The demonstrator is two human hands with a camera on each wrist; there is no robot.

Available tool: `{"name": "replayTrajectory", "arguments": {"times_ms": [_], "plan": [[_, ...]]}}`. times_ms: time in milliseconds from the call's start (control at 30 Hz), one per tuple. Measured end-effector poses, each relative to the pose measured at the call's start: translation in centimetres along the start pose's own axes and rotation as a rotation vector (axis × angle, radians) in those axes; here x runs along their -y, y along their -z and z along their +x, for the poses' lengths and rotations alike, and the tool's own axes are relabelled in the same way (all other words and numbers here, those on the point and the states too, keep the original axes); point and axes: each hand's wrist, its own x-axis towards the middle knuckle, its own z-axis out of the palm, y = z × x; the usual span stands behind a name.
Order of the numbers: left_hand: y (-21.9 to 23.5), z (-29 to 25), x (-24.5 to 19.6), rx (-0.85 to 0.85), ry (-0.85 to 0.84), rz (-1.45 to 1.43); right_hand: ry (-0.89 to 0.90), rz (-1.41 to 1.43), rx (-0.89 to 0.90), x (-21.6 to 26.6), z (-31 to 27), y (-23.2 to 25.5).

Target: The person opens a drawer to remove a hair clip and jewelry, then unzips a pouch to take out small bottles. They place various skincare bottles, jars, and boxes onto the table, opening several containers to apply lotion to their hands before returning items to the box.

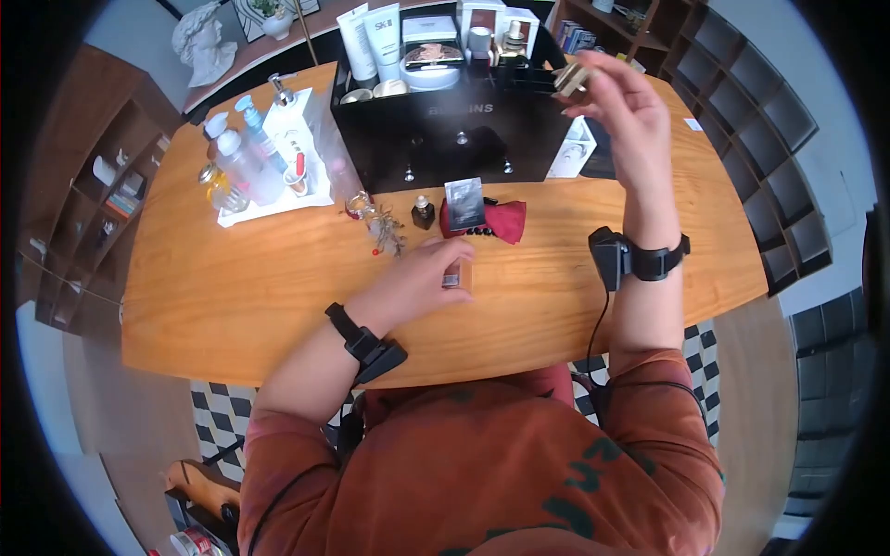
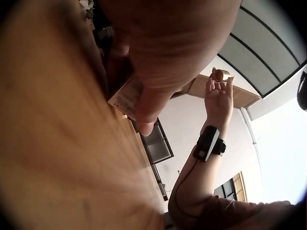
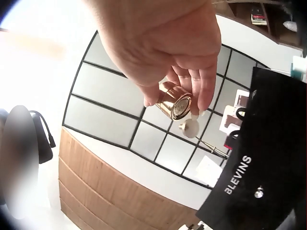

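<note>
My right hand (image 1: pixel 638 125) is raised near the right end of a black cosmetics organizer (image 1: pixel 385 139), which has drawers and "BLEVINS" lettering. Between its thumb and fingers it holds a small, shiny gold, round cosmetic container (image 3: pixel 175 101), whose flat round base shows in the right wrist view. Low on the wooden table, my left hand (image 1: pixel 408 283) grips a small orange-brown box (image 1: pixel 465 275) with thumb and fingers. Part of that box (image 2: pixel 125 97) is hidden behind the fingers in the left wrist view.
Just beyond the left hand lie a red bow (image 1: pixel 507 222), a silver-grey sachet (image 1: pixel 464 206), a small dark bottle (image 1: pixel 423 215) and a sprig-like ornament (image 1: pixel 387 230). A white tray (image 1: pixel 271 211) with several bottles stands left. Tubes (image 1: pixel 383 42) and boxes fill the organizer's top.
</note>
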Motion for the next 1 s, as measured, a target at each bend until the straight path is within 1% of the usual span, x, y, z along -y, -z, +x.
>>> {"name": "replayTrajectory", "arguments": {"times_ms": [67, 133, 200, 267, 333, 400, 467, 500, 567, 600, 667, 733, 800, 867, 933, 1000], "plan": [[0.0, -0.2, -0.1, 0.009, 0.006, 0.01, 0.068, 0.034, 0.047, 0.3, 0.1, -0.4], [0.1, -0.2, 0.0, 0.037, -0.039, 0.034, 0.06, 0.038, 0.065, 0.3, -0.3, -1.7], [-0.2, -0.3, 0.3, 0.016, -0.053, -0.002, 0.066, 0.165, 0.107, 0.1, -0.6, -3.3], [-0.3, -0.4, 0.6, -0.002, -0.071, -0.037, 0.062, 0.145, 0.091, 0.0, -0.8, -4.5], [-0.4, -0.3, 0.9, 0.004, -0.129, 0.011, -0.031, 0.325, 0.112, 0.1, -0.9, -5.0], [-0.4, -0.3, 1.1, 0.004, -0.135, 0.024, -0.059, 0.372, 0.102, -0.4, -0.7, -4.8], [-0.3, -0.3, 1.1, 0.004, -0.14, 0.036, -0.163, 0.534, 0.166, -1.5, -0.4, -3.7], [-0.2, -0.3, 1.0, 0.012, -0.149, 0.053, -0.162, 0.536, 0.167, -1.8, -0.3, -3.3], [-0.2, -0.4, 1.0, 0.019, -0.153, 0.072, -0.206, 0.682, 0.216, -2.3, -0.1, -2.7], [-0.2, -0.4, 0.9, 0.02, -0.156, 0.088, -0.206, 0.686, 0.217, -2.3, 0.0, -2.5], [-0.1, -0.3, 0.5, 0.025, -0.156, 0.113, -0.262, 0.734, 0.078, -2.3, 0.0, -2.3], [0.6, -0.1, -0.5, -0.133, -0.09, -0.099, -0.248, 0.716, 0.076, -1.5, -0.1, -2.1], [3.0, 0.4, -1.3, -0.423, -0.098, -0.102, -0.231, 0.702, 0.075, -0.9, 0.0, -2.0], [6.8, 1.9, -2.3, -0.791, -0.25, -0.08, -0.187, 0.676, 0.133, -0.7, 0.0, -1.6], [12.1, 3.5, -0.7, -0.875, -0.276, 0.175, -0.163, 0.691, 0.128, -0.3, -0.1, -1.5], [16.3, 5.4, -1.5, -0.896, -0.282, 0.303, -0.131, 0.702, 0.121, 0.1, -0.2, -1.4]]}}
